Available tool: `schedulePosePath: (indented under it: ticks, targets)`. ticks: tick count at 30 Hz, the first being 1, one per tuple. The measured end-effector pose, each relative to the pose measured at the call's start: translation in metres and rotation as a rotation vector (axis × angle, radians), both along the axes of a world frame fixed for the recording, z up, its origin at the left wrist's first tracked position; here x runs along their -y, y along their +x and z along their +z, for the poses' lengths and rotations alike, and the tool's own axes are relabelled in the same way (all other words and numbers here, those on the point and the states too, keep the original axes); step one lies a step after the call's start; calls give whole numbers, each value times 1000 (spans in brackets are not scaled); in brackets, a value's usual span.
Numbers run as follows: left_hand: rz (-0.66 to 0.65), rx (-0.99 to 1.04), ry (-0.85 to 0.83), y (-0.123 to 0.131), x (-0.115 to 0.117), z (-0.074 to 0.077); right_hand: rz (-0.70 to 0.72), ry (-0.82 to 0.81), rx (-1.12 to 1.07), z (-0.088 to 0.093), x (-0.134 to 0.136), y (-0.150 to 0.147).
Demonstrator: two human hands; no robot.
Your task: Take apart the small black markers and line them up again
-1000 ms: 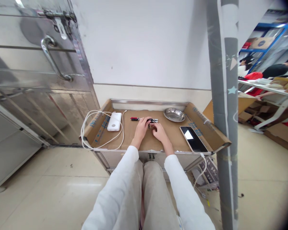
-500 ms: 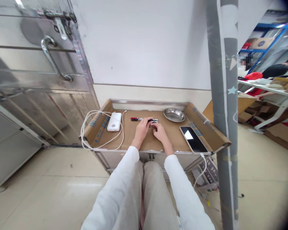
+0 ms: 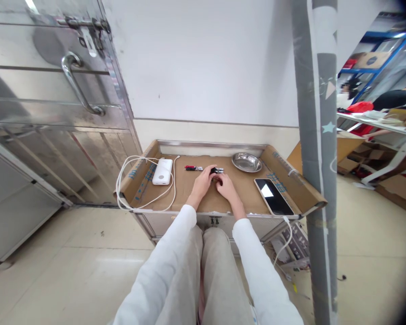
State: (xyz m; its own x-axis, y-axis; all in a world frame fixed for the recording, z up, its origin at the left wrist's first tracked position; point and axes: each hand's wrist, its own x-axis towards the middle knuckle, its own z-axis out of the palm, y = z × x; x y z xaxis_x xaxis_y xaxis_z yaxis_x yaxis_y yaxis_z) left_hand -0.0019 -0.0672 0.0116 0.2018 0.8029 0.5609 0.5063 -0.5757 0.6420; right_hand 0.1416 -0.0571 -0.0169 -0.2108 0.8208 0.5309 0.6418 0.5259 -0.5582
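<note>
Little has shifted: the two hands have drawn in until their fingertips meet at the middle of the desk (image 3: 186, 198). There the left hand (image 3: 202, 181) curls narrowly over one small dark piece (image 3: 212, 171) by the pens (image 3: 193, 168). Whether the right hand (image 3: 226, 186) grips it I cannot tell. Two pens lie clear, one red, one black. Nearby sit one power bank (image 3: 162, 171), one cable (image 3: 122, 183), one metal dish (image 3: 246, 162) and one phone (image 3: 273, 197).
</note>
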Motion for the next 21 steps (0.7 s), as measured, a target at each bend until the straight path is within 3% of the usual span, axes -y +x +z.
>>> schedulePosePath:
  ticks: [10, 21]
  targets:
    - [97, 101, 76, -1, 0, -1, 3, 9, 21, 2, 1, -2]
    - [67, 276, 90, 0, -7, -9, -41, 4, -16, 0, -4, 2]
